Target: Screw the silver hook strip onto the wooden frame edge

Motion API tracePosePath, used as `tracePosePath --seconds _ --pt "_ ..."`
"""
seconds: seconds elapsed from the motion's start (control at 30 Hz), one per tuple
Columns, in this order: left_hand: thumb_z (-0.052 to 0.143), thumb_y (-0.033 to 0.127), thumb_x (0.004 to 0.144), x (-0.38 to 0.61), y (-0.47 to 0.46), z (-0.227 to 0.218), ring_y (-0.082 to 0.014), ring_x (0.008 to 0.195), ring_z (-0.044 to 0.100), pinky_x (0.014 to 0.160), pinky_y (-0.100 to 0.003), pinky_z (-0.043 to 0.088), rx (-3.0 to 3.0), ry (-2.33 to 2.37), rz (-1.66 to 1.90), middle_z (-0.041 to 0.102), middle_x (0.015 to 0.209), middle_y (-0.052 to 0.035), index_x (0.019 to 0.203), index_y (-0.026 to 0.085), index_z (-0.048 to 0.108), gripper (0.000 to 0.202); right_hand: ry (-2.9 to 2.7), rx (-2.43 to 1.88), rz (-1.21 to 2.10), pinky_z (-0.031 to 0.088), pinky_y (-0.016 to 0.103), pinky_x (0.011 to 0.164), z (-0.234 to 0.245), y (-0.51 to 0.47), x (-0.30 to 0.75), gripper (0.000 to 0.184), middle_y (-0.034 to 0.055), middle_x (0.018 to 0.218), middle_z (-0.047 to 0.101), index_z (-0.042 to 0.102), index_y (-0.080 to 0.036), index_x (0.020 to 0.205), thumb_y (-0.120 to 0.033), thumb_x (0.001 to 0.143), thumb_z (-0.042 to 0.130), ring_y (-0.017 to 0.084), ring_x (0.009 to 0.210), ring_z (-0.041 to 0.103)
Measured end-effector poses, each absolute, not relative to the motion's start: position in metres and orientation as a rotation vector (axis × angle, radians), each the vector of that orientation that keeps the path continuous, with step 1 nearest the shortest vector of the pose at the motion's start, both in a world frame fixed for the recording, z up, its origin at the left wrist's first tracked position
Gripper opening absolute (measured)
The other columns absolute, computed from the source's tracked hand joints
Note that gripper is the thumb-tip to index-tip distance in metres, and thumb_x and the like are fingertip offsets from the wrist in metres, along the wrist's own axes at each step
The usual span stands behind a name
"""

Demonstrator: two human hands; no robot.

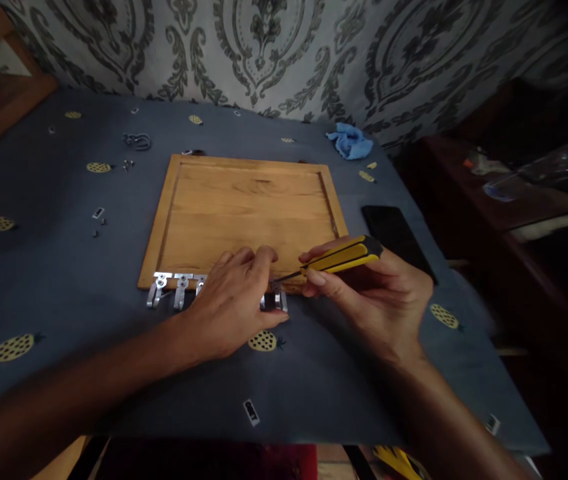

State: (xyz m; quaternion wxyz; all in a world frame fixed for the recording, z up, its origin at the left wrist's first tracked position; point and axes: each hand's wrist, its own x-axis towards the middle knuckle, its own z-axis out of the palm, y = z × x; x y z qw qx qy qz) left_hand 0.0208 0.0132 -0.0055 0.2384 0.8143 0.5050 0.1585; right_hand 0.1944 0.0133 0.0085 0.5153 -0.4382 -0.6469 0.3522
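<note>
A framed wooden board (254, 213) lies flat, with a metal hook rail (182, 283) along its near edge. My left hand (231, 300) bends over the rail's middle, fingers on the board side and thumb beside the rightmost hook (280, 297). That hand hides several hooks in the middle. In my right hand (379, 293) is a screwdriver (341, 257) with a yellow and black handle, gripped between thumb and fingers. Its shaft slants left and down to the rail's right end. The exact contact of the tip cannot be made out.
Right of the board lies a black phone (397, 233). A crumpled blue cloth (350, 141) sits at the far right of the blue tablecloth (79, 280). Loose metal hooks (137, 141) and small screws (128, 165) lie at the back left. A patterned curtain (259, 53) hangs behind.
</note>
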Motion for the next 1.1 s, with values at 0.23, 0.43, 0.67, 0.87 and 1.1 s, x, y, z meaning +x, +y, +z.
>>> tracePosePath --seconds 0.23,0.43,0.67,0.87,1.1 --pt "0.078 0.034 0.07 0.021 0.013 -0.004 -0.0286 0.101 0.057 0.086 -0.044 0.046 2.236 1.385 0.437 0.061 0.105 -0.0074 0.111 0.018 0.045 0.055 -1.569 -1.078 0.776 0.057 0.025 0.05 0.005 0.012 0.194 0.009 -0.0012 0.08 0.07 0.068 -0.023 0.079 -0.027 0.077 0.077 0.011 0.053 0.063" --pt "0.077 0.036 0.072 0.021 0.013 -0.005 -0.0282 0.1 0.057 0.086 -0.043 0.045 2.257 1.375 0.433 0.061 0.106 -0.0078 0.113 0.018 0.044 0.055 -1.584 -1.091 0.709 0.056 0.024 0.05 0.001 0.012 0.194 0.012 -0.0029 0.074 0.067 0.068 -0.024 0.08 -0.022 0.074 0.079 0.011 0.054 0.063" --pt "0.077 0.035 0.072 0.021 0.013 -0.004 -0.0291 0.101 0.057 0.087 -0.044 0.045 2.251 1.38 0.42 0.061 0.106 -0.008 0.113 0.018 0.044 0.055 -1.591 -1.102 0.661 0.056 0.024 0.051 -0.003 0.013 0.196 0.014 -0.003 0.075 0.065 0.068 -0.024 0.078 -0.019 0.073 0.079 0.011 0.057 0.062" --pt "0.077 0.036 0.072 0.021 0.013 -0.005 -0.0287 0.099 0.057 0.086 -0.044 0.045 2.267 1.391 0.43 0.061 0.106 -0.0079 0.113 0.018 0.045 0.056 -1.573 -1.074 0.703 0.056 0.025 0.052 -0.004 0.013 0.195 0.014 -0.0029 0.075 0.064 0.068 -0.023 0.08 -0.018 0.073 0.079 0.011 0.058 0.062" --pt "0.079 0.035 0.071 0.022 0.013 -0.003 -0.0278 0.099 0.057 0.086 -0.042 0.044 2.247 1.38 0.438 0.062 0.103 -0.0064 0.113 0.017 0.045 0.057 -1.477 -1.028 0.694 0.056 0.028 0.047 0.004 0.01 0.196 0.015 -0.0004 0.083 0.067 0.07 -0.027 0.084 -0.018 0.075 0.077 0.012 0.055 0.062"
